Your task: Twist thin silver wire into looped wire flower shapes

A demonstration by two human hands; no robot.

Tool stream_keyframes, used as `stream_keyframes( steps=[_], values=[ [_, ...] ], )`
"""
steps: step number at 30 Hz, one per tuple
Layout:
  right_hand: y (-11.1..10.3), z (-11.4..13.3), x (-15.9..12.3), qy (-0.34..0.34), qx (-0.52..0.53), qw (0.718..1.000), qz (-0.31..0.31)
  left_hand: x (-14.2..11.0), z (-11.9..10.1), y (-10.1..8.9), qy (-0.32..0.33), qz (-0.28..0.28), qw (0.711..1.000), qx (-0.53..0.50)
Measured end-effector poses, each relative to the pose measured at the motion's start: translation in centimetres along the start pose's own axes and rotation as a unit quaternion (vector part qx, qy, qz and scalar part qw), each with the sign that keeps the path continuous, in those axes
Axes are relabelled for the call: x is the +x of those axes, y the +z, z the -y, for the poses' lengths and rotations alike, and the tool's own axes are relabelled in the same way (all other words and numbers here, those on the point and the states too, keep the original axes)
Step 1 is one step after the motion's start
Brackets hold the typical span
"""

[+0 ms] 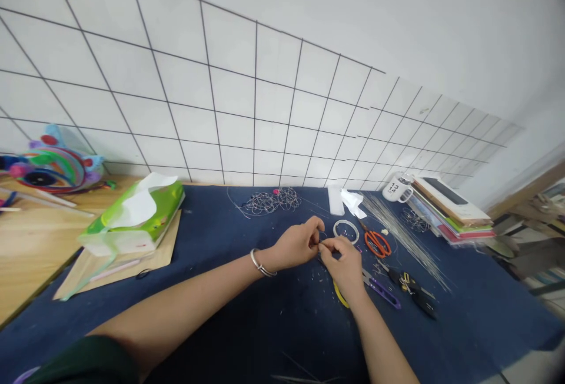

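My left hand (296,245), with a silver bangle (260,263) on its wrist, is closed in a pinch above the dark blue cloth. Fingertip to fingertip with it, my right hand (346,266) pinches as well. A thin dark wire (322,234) shows between the two hands, mostly hidden by the fingers. Just beyond my right hand lies a white ring (356,232) with tiny bits inside it. A yellow curved piece (339,295) is partly covered by my right hand. Purple-handled snips (384,294) lie right of that hand.
Orange-handled scissors (378,244), black pliers (415,293) and long straight wires (406,237) lie to the right. Behind them are a white mug (394,188) and stacked books (454,201). Tangled wire (265,202) lies near the wall. A green tissue pack (150,213) sits left.
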State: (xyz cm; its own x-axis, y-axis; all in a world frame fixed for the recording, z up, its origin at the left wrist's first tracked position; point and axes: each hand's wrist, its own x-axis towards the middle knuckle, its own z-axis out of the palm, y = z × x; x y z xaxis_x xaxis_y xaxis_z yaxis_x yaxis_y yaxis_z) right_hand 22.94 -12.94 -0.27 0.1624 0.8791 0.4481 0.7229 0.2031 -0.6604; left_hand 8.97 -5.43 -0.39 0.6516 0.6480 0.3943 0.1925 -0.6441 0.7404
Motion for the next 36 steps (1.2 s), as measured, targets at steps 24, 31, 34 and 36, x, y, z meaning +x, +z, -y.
stream_keyframes(
  steps=[24, 31, 34, 36],
  values=[
    [-0.1, 0.2, 0.2, -0.035, -0.04, 0.999, -0.009, 0.4, 0.2, 1.0, -0.15, -0.04, 0.805, -0.573],
    [0.4, -0.2, -0.1, -0.059, -0.109, 0.992, 0.006, 0.9, 0.6, 0.0, -0.145, -0.069, 0.819, -0.551],
    [0.4, -0.3, -0.1, -0.064, -0.119, 0.991, 0.009, 1.5, 0.8, -1.8, -0.132, -0.115, 0.845, -0.505],
    [0.5, -0.4, 0.0, -0.067, -0.119, 0.991, 0.006, 1.9, 0.7, -3.3, -0.099, -0.149, 0.873, -0.455]
  ],
)
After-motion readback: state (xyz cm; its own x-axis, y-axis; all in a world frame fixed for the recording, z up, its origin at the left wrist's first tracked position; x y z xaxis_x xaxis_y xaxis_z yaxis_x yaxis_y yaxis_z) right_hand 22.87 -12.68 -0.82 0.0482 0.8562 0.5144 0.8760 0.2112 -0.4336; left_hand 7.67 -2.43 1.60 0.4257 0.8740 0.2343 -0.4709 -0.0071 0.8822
